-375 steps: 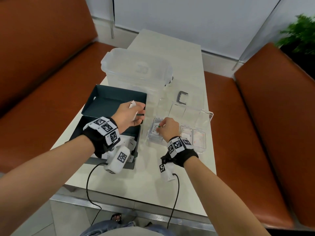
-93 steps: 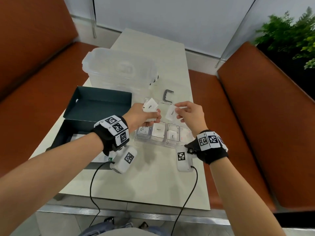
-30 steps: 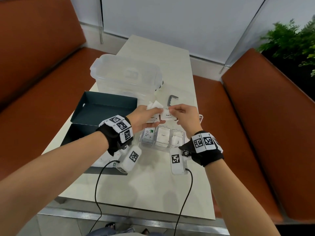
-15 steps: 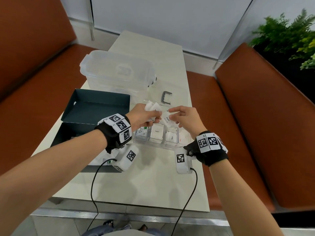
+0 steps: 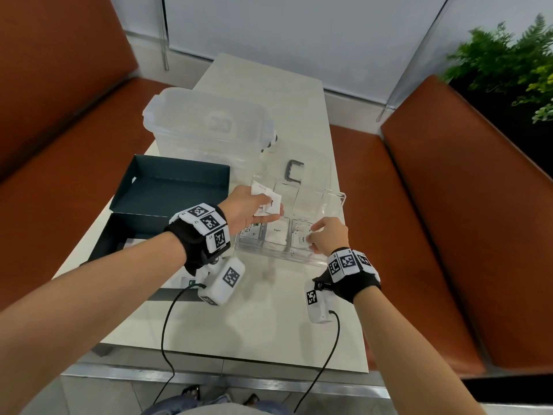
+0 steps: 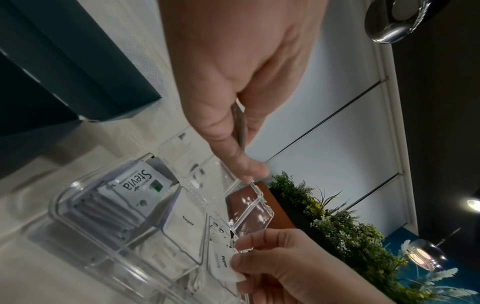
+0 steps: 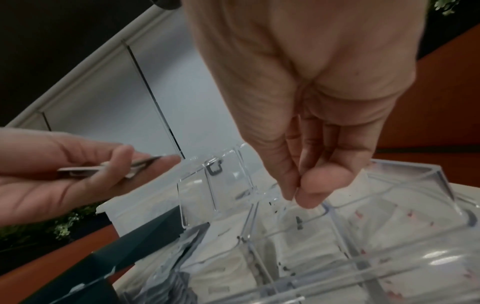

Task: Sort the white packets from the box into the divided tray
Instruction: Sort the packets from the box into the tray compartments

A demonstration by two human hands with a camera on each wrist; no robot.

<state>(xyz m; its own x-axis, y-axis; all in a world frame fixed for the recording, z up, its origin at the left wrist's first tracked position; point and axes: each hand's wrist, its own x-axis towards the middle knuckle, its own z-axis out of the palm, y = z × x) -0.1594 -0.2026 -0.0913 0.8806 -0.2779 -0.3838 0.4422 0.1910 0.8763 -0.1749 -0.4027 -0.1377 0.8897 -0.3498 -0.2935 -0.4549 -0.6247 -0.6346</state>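
The left hand hovers above the far-left part of the divided tray, its fingers and thumb curled round a small fan of white packets that stick out past the fingertips toward the tray's raised clear lid. The right hand is lower, at the tray's near row, where its thumb and forefinger pinch one packet whose lower end already sits inside the third compartment from the left. The left wrist view shows what the head view cannot: a Stevia packet leaning at the front of a row in the first compartment, a Sugar packet in the next, and print on the pinched packet that is too small to read. The right wrist view shows the left hand's packets only edge-on, and the pinched one is hidden behind the right thumb. The dark box lies open on the surface to the left, its contents mostly covered by the left forearm. How many packets the left hand holds cannot be told.
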